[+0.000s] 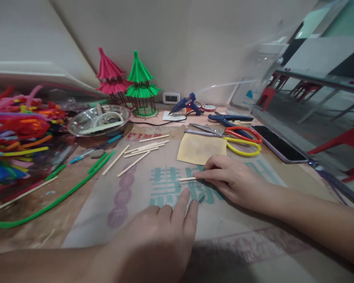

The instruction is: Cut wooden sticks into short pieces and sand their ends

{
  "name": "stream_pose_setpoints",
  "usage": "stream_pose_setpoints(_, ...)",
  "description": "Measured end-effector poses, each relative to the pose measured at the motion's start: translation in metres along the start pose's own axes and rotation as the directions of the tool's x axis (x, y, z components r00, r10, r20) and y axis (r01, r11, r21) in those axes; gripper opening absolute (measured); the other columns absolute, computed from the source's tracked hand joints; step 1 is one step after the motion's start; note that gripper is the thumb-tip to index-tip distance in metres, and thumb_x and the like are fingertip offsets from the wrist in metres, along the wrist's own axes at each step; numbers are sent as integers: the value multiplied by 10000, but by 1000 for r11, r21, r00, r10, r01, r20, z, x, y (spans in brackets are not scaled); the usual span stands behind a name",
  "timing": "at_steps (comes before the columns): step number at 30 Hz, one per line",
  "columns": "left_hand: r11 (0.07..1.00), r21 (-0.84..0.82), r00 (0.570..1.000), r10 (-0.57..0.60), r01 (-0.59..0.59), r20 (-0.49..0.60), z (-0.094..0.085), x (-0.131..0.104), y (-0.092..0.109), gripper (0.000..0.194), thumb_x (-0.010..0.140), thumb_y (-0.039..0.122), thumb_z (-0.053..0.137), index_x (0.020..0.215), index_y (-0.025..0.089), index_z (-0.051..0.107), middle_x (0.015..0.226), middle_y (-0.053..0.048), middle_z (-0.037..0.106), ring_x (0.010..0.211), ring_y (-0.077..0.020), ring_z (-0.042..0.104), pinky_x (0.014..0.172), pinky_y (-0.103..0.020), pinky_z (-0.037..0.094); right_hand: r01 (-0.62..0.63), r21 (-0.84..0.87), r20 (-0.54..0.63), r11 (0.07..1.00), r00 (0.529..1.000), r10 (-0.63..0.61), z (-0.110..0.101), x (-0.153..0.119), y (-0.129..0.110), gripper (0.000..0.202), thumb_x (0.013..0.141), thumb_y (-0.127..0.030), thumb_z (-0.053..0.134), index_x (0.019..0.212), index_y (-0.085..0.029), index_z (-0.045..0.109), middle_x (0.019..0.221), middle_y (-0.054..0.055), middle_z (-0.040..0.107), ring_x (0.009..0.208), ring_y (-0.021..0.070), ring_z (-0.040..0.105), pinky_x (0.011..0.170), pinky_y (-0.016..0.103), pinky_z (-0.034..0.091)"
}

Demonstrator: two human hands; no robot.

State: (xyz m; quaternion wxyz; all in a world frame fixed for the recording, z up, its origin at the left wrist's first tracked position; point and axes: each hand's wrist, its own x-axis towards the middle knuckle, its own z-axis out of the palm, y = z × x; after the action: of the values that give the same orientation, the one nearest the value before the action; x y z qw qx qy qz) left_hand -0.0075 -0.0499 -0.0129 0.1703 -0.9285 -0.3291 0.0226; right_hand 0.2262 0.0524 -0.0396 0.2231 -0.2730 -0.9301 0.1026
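- Wooden stick [188, 179] is pinched in right hand [234, 179]
- Likely light, stiff, snappable; best gripped near middle
- Left hand [159, 232] is held nearby, fingertips parted

left hand [159, 232] back up, index finger [181, 202] and thumb [191, 216] stretched forward, other fingers [164, 212] bent; left forearm [53, 263] low at the left edge. right hand [233, 177] pinched, fingertips [201, 175] together, right forearm [318, 220] slanting in from the right edge.

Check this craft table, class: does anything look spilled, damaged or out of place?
Nothing looks plainly spilled or damaged. One stick lies apart at far left, beside the long green strip, away from the main group of sticks.
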Motion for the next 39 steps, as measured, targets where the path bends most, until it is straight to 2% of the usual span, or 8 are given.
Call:
stream_pose_setpoints(7, 999, 0, 999, 39, -39, 28, -5, 0, -1, 456, 923, 154, 446, 1330, 67, 634, 1302, -230, 682, 686, -244, 756, 445, -319, 511, 30, 10, -10, 999, 999, -30, 0, -1, -1, 313, 1003, -149, 498, 1172, -252, 740, 912, 51, 627, 807, 146, 583, 702, 275, 472)
stream_pose_setpoints(13, 999, -31, 999, 40, -39, 34, -1, -2, -2, 438, 906, 159, 470, 1297, 34, 624, 1331, -266, 653, 746, -280, 758, 436, -337, 485, 50, -2, -6, 999, 999, -50, -2, 0, -2, 333, 994, -122, 484, 1150, -258, 744, 915, 49, 643, 793, 139, 592, 690, 261, 472)
stream_pose_setpoints(18, 999, -33, 1000, 0, 1, 13, -2, -1, -3, 363, 894, 187, 527, 1219, 81, 648, 1332, -252, 659, 700, -245, 732, 471, -315, 468, 40, 8, 9, 999, 999, -40, -4, -1, -2, 334, 989, -117, 492, 1162, -256, 742, 916, 47, 641, 794, 137, 592, 688, 257, 468)
stream_pose_setpoints(23, 999, -22, 995, -30, 32, 95, -3, 0, -2, 285, 892, 143, 499, 1131, 122, 653, 1437, -232, 584, 549, -186, 648, 436, -306, 397, 47, 4, 3, 999, 999, -47, -4, 0, -2, 327, 998, -135, 489, 1168, -244, 747, 898, 47, 630, 791, 142, 582, 685, 265, 460)
stream_pose_setpoints(27, 998, -37, 990, -37, 42, 139, -3, 0, 0, 375, 911, 109, 407, 1202, 91, 642, 1471, -252, 543, 498, -173, 610, 418, -318, 351, 54, -13, 4, 998, 999, -54, -3, -1, -1, 339, 995, -125, 488, 1174, -260, 742, 908, 44, 632, 797, 145, 575, 687, 270, 453)
stream_pose_setpoints(34, 995, -88, 982, -21, 38, 189, -3, 4, -3, 357, 926, 179, 443, 1217, 107, 637, 1454, -254, 558, 483, -193, 635, 411, -315, 360, 109, -56, 9, 992, 994, -108, -2, -1, -1, 357, 973, -85, 489, 1188, -244, 726, 898, 50, 628, 767, 151, 558, 669, 268, 447)
stream_pose_setpoints(39, 998, -59, 990, -21, 29, 140, 1, 2, -3, 360, 946, 223, 431, 1242, 121, 607, 1469, -249, 546, 497, -175, 632, 404, -302, 362, 114, -47, 15, 992, 993, -113, -4, 1, -3, 371, 966, -71, 474, 1177, -229, 735, 883, 57, 627, 756, 155, 563, 662, 265, 445)
